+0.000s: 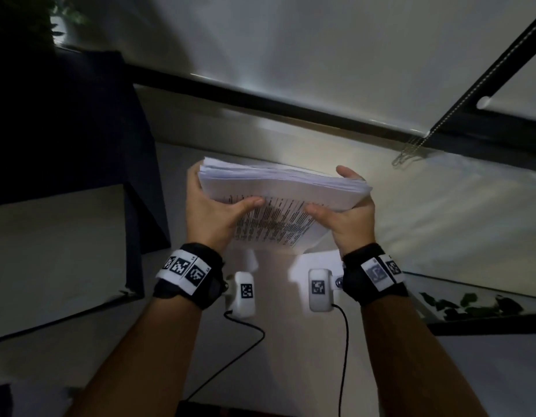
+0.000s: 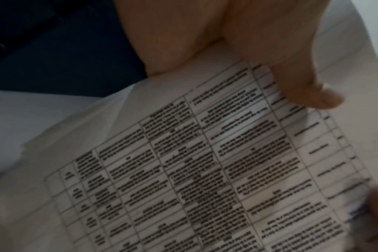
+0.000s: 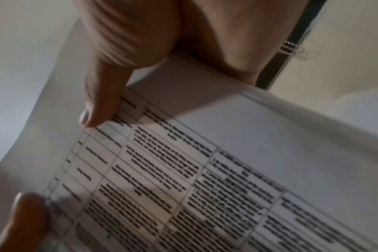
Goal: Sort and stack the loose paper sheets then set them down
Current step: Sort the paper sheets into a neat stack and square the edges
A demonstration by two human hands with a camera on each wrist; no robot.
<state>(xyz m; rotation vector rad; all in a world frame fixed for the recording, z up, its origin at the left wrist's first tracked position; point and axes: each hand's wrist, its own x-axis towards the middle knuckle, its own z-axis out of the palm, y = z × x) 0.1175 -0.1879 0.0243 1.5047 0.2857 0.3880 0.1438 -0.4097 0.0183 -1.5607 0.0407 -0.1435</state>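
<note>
A thick stack of white paper sheets (image 1: pixel 278 191) stands on its long edge above the pale table, tilted toward me, its near face printed with a table of text (image 2: pixel 205 170). My left hand (image 1: pixel 212 206) grips the stack's left end, thumb across the printed face, fingers behind. My right hand (image 1: pixel 342 212) grips the right end the same way, thumb (image 3: pixel 101 104) on the print. The upper sheet edges are slightly uneven. Both wrist views show the printed sheet (image 3: pixel 205 170) close up with a thumb on it.
A dark box or binder (image 1: pixel 80 145) stands at the left beside a pale board (image 1: pixel 56 251). A window frame (image 1: pixel 320 112) with a bead chain (image 1: pixel 417 145) runs behind the table. Green leaves (image 1: pixel 471 305) lie at the right. Cables (image 1: pixel 245 341) trail from the wrist cameras.
</note>
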